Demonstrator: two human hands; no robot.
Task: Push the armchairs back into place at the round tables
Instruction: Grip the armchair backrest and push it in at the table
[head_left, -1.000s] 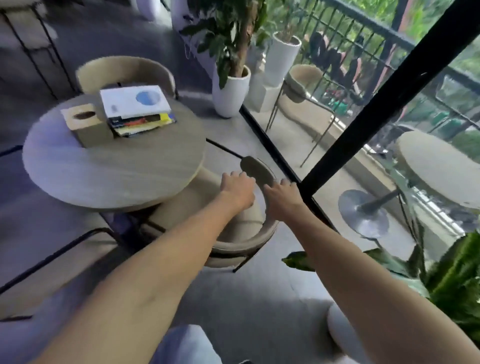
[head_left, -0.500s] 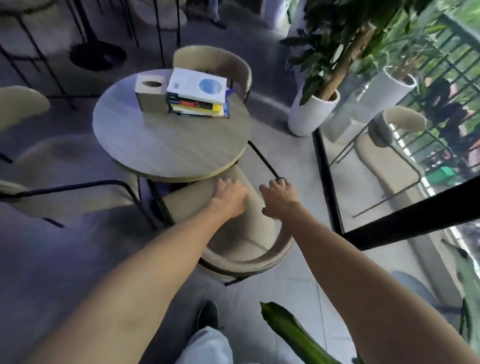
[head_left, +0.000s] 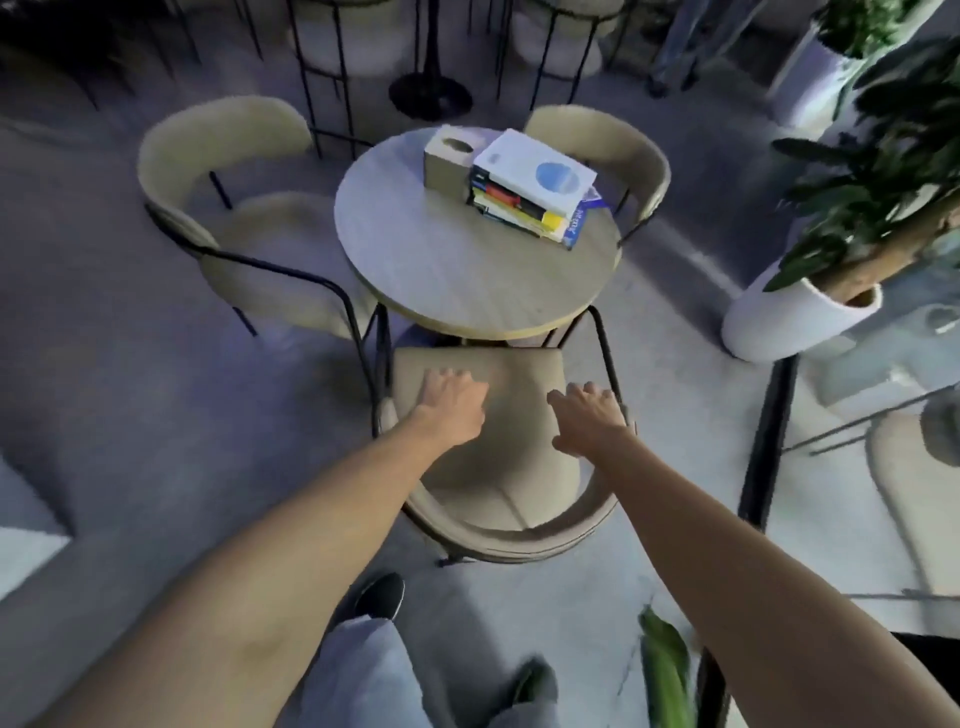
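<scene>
A beige armchair (head_left: 511, 470) with a black metal frame stands right in front of me, its seat front tucked under the edge of the round wooden table (head_left: 447, 275). Its curved backrest is nearest to me. My left hand (head_left: 451, 406) hovers over the left part of the seat with fingers spread. My right hand (head_left: 589, 420) is held flat by the right arm rail, fingers apart. Neither hand grips anything. A second armchair (head_left: 234, 228) stands left of the table, a little way out from it. A third armchair (head_left: 615, 150) sits tucked in behind the table.
A stack of books (head_left: 535, 195) and a tissue box (head_left: 445, 162) lie on the table. A white plant pot (head_left: 792, 325) stands at the right, beside a black-framed glass partition (head_left: 768, 441). More tables and stools stand at the back. My feet (head_left: 382, 595) are just behind the chair.
My hands have come off the top of the backrest and now reach forward over the seat. The view has swung so the chair and table face me squarely.
</scene>
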